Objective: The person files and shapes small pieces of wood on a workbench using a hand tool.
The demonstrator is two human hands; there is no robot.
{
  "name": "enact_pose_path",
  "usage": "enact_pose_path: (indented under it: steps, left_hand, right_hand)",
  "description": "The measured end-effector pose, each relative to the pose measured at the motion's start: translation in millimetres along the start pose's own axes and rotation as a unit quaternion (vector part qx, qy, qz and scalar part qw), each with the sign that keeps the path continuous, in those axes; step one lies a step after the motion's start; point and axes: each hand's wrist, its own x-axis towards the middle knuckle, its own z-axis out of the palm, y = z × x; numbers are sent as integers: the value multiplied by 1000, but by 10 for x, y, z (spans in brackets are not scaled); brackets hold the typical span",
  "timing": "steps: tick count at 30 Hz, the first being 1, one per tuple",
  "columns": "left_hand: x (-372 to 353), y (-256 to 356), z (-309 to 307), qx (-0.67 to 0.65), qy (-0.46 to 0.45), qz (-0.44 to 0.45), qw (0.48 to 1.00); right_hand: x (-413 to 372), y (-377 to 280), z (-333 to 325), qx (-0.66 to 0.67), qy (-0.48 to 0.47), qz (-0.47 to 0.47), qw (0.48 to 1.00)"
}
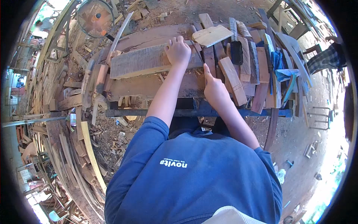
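My left hand [179, 52] lies on top of a long grey-brown plank [138, 64], with its fingers apart near the plank's right part. To the right, my right hand [216, 89] is closed round the handle end of a thin dark tool [198, 52]; its index finger stretches along the tool. The tool slants across the plank's right end and looks like a saw or blade, but its edge is too small to tell. Its handle is hidden in my palm. Beneath the plank is a broad brown wooden slab [149, 89].
Many offcuts lie at the right, with a pale board [212, 36], a tilted block [232, 81], a black object [236, 53] and a blue cloth [276, 60]. A round fan [95, 18] stands at the upper left. Long strips [89, 149] lie at the left.
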Motion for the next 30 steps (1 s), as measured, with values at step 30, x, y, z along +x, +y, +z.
enact_pose_path:
  steps: [30]
  left_hand:
    - [-237, 49, -118, 23, 38, 5, 999]
  right_hand:
    - [-352, 425, 336, 159, 100, -57, 981]
